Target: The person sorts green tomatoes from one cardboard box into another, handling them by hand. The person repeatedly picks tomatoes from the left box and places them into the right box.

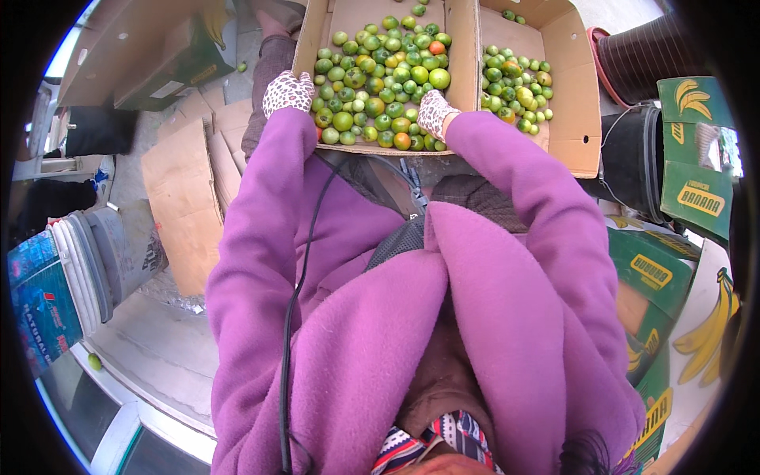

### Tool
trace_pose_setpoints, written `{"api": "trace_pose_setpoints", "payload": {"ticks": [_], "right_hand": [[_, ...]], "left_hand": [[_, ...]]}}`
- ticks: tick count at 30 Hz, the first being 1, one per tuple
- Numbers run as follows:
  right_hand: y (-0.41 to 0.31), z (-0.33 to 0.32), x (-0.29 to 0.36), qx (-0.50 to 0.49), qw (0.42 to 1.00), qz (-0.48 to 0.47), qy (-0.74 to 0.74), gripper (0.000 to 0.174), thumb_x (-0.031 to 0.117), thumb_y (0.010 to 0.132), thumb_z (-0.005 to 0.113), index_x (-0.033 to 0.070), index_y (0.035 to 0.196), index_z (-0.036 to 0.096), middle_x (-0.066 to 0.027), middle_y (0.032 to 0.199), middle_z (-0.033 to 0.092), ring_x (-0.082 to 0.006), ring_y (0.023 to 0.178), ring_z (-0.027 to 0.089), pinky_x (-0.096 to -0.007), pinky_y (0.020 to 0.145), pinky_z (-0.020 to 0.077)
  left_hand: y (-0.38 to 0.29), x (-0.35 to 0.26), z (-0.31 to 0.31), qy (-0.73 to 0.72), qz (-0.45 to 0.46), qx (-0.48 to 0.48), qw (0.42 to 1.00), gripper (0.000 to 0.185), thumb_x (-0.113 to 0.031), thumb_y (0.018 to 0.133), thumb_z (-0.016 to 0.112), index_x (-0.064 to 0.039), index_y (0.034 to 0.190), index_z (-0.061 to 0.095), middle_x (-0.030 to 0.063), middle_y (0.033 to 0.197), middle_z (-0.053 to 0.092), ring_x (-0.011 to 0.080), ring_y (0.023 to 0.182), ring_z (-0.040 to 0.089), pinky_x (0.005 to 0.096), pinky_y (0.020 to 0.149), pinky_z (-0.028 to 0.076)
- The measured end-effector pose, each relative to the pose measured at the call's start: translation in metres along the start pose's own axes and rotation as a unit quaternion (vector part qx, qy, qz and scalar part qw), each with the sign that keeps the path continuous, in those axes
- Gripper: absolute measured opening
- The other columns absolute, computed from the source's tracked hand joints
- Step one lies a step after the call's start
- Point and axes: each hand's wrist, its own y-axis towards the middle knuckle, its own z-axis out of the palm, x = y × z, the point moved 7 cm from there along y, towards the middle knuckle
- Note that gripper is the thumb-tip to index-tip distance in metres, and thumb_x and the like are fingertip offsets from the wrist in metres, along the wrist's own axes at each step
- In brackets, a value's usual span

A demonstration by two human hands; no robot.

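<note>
A cardboard box (386, 10) holding many green tomatoes (374, 71), a few turning orange, is tilted in front of me. My left hand (288, 94), in a leopard-print glove, grips the box's left wall near its front corner. My right hand (434, 111), in a matching glove, is inside the box by the right wall, against the tomatoes; its fingertips are hidden, so whether it holds one cannot be seen. A second cardboard box (573, 89) stands directly to the right with more small green tomatoes (516, 86) in it.
Flattened cardboard (181, 202) lies at left, near stacked buckets (98, 261). A black bucket (632, 160) with a wire handle and green banana boxes (647, 267) stand at right. A loose green tomato (241, 66) lies on the floor. A black cable (297, 285) hangs down my front.
</note>
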Motion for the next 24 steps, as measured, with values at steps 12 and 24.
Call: {"api": "trace_pose_setpoints", "payload": {"ticks": [12,24], "right_hand": [[0.013,0.006,0.013,0.087,0.995,0.009,-0.041,0.035,0.035,0.085,0.064,0.021,0.117,0.066,-0.0102,0.112,0.065,-0.0373,0.104,0.060,-0.0610,0.086,0.0390],[-0.138,-0.098,-0.067,-0.291,0.891,0.216,0.275,0.023,0.025,0.072,0.069,0.007,0.087,0.070,-0.0143,0.085,0.066,-0.0289,0.083,0.063,-0.0404,0.074,0.0518]], "left_hand": [[-0.005,-0.003,-0.003,-0.018,0.007,-0.010,1.000,0.043,-0.039,0.089,0.051,-0.003,0.107,0.063,0.0213,0.107,0.064,0.0351,0.103,0.061,0.0441,0.090,0.047],[0.002,0.006,0.002,-0.001,0.014,-0.022,1.000,0.041,-0.039,0.089,0.051,-0.004,0.106,0.065,0.0206,0.103,0.066,0.0360,0.100,0.062,0.0442,0.089,0.048]]}}
